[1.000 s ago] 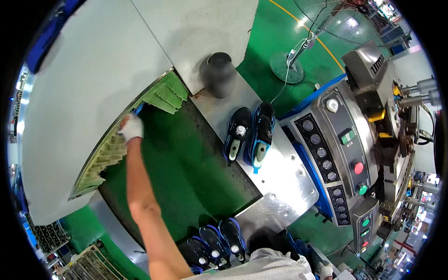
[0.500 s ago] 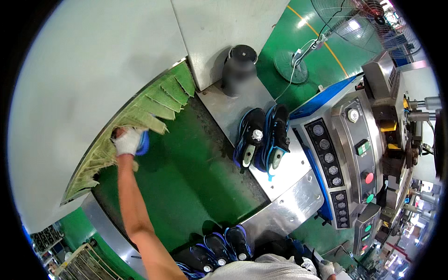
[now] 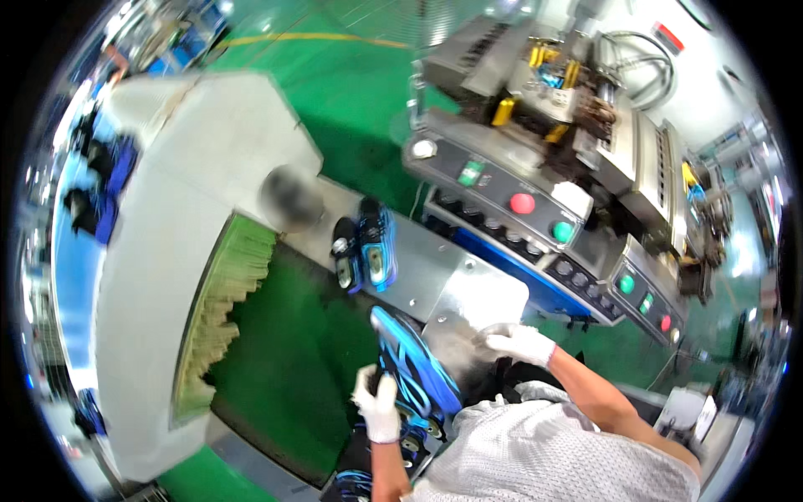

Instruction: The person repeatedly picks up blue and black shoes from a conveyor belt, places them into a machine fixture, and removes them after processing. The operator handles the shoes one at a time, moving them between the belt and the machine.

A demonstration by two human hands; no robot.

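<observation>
My left hand point(image 3: 378, 407), in a white glove, grips a black-and-blue shoe point(image 3: 418, 361) by its lower left side, with the shoe tilted and its blue sole edge facing up and right. Just below it, more black-and-blue shoes point(image 3: 411, 442) are partly covered by my hand and shirt. My right hand point(image 3: 520, 344), also gloved, is by the near end of the metal ledge point(image 3: 477, 291), fingers pointing left. A grey blur lies at its fingertips, so I cannot make out whether it holds anything. Farther along the ledge stand a left shoe point(image 3: 345, 253) and a right shoe point(image 3: 377, 244).
On the left, a pale machine housing point(image 3: 159, 276) has an opening hung with frayed green strips point(image 3: 219, 309). A dark cylinder point(image 3: 293, 199) stands at the ledge's far end. A control panel point(image 3: 493, 188) with coloured buttons borders the right. Shoes point(image 3: 104, 188) sit at far left.
My left hand has left the green-stripped opening and come back near my body with the blue shoe. My right hand has risen from the lower edge toward the ledge. The view has turned right.
</observation>
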